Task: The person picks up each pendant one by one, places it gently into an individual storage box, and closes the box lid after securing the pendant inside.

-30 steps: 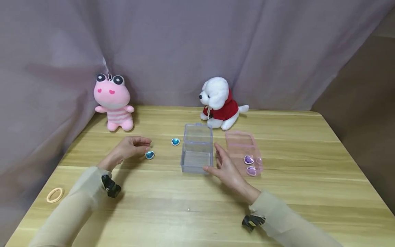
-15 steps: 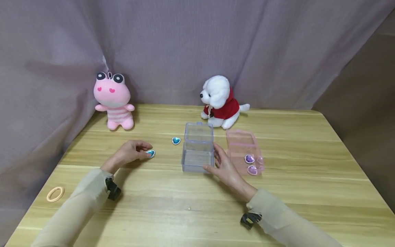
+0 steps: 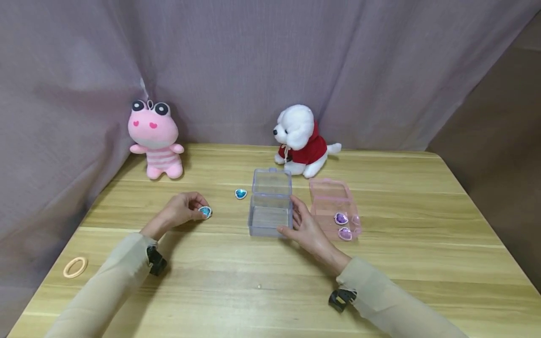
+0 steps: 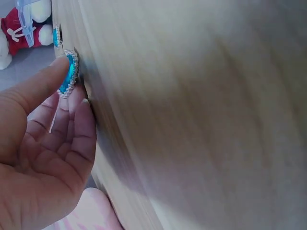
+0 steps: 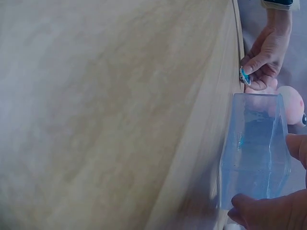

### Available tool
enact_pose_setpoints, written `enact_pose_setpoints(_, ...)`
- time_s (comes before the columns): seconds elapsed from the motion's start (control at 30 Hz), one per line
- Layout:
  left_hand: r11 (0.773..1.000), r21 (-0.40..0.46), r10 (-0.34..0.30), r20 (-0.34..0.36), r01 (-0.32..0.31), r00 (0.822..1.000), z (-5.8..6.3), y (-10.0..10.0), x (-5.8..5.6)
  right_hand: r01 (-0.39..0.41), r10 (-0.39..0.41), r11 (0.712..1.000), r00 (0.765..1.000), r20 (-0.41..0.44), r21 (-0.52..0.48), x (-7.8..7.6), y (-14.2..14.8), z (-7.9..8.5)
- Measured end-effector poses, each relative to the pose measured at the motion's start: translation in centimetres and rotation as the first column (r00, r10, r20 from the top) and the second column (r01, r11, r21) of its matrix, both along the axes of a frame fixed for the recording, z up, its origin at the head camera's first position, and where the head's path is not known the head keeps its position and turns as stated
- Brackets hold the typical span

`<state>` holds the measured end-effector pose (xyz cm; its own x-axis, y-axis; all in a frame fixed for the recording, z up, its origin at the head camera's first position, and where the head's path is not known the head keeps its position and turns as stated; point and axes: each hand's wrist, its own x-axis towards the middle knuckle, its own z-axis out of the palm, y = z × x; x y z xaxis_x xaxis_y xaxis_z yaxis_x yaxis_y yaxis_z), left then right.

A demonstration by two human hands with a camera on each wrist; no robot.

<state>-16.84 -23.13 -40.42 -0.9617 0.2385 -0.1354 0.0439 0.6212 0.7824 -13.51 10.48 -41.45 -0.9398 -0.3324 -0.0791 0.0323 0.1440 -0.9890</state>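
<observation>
- Head view: A blue heart jewel sits pinched between the thumb and fingers of the left hand, low over the table. The clear box, its lid swung up on the far side, lies to the right of those fingers and apart from them. A second blue heart jewel rests on the table between, a little farther back and near the box's left side; no hand touches it. The right hand touches the box on its opposite side, thumb at the front corner, fingers along the right wall; whether they grip or merely steady it cannot be told. To its right, a pink box holds two purple heart jewels.

- Left wrist view: The thumb presses the held jewel's blue face, shown nearly edge-on, long side running up the frame. The second jewel lies just past the fingertips. Whether the held one touches the table cannot be told.

- Right wrist view: The left hand and its jewel appear beyond the box's far wall, apart from it; thumb and finger of the right hand meet the near end.
</observation>
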Motion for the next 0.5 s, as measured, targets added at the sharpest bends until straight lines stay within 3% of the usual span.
enact_pose_setpoints(0.13, 0.995, 0.101, -0.007, 0.043, 0.002, 0.999, 0.2, 0.1, -0.3, 0.001, -0.001, 1.000, 1.000, 0.013, 0.006, -0.1, 0.0, -0.1)
enact_pose_setpoints(0.27, 0.966, 0.258, -0.024, 0.108, -0.005, 0.994, 0.8, 0.8, -0.9, 0.003, -0.003, 1.000, 1.000, 0.017, 0.011, -0.1, 0.0, 0.0)
enact_pose_setpoints(0.37, 0.941, 0.339, -0.056, 0.150, 0.002, 0.987, 1.8, 2.2, -1.4, 0.002, -0.002, 1.000, 1.000, 0.017, 0.015, -0.1, 0.0, 0.1)
enact_pose_setpoints(0.5, 0.920, 0.386, -0.132, 0.150, 0.065, 0.980, 3.0, 5.2, -1.9, 0.000, 0.000, 1.000, 1.000, 0.008, 0.020, 0.0, 0.0, 0.0)
